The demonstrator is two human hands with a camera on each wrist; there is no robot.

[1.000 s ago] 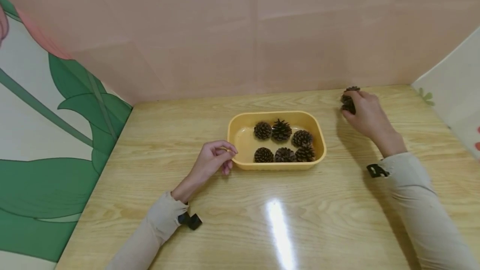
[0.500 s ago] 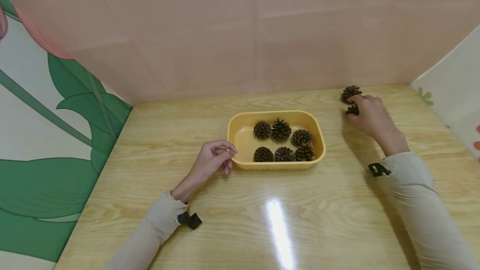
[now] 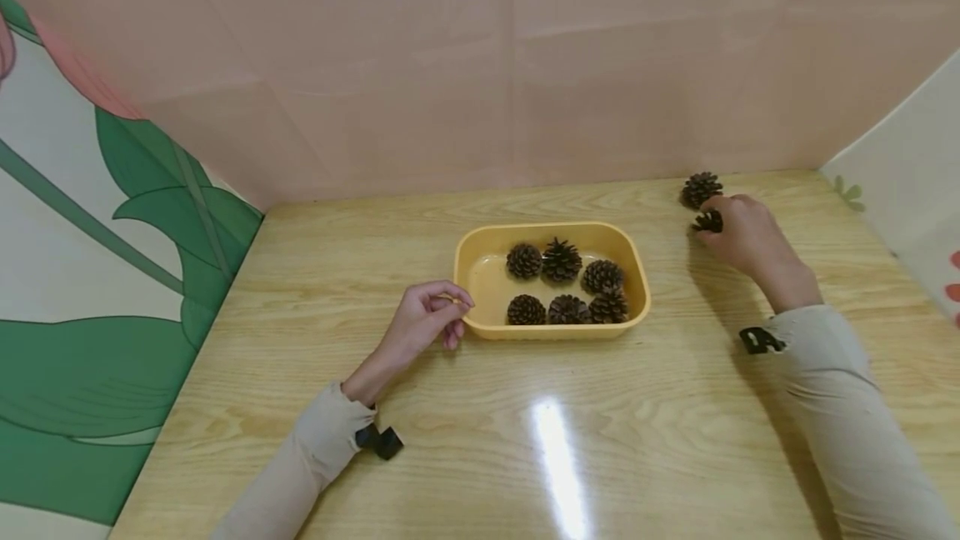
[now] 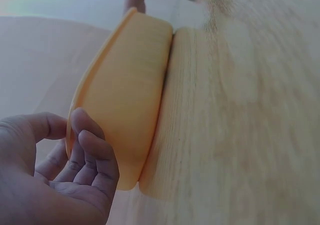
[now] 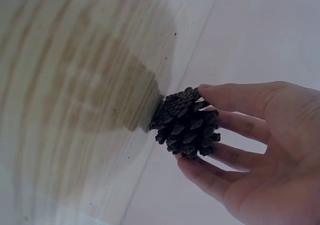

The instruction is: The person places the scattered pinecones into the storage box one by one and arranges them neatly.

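In the head view, my left hand (image 3: pixel 426 319) is at the left end of a yellow plastic tub (image 3: pixel 555 332). The left wrist view has its thumb and fingers pinching the tub's rim (image 4: pixel 90 80). Several brown pine cones (image 3: pixel 562 261) lie inside the tub. Toward the back right, my right hand (image 3: pixel 750 236) holds a pine cone (image 3: pixel 708 222) between thumb and fingers, its scales showing in the right wrist view (image 5: pixel 192 135). Just behind that cone, another pine cone (image 3: pixel 701 189) sits on the table.
The wood-grain table (image 3: pixel 420 473) meets a pink covered wall (image 3: pixel 390 107) at the back. A leaf-patterned panel (image 3: pixel 90 373) borders the left side, and a pale panel (image 3: pixel 915 182) the right. Light glares off the tabletop near the front.
My right hand has drawn slightly nearer and to the right with one pine cone, uncovering the other cone behind it. The left hand and the tub have stayed in place.
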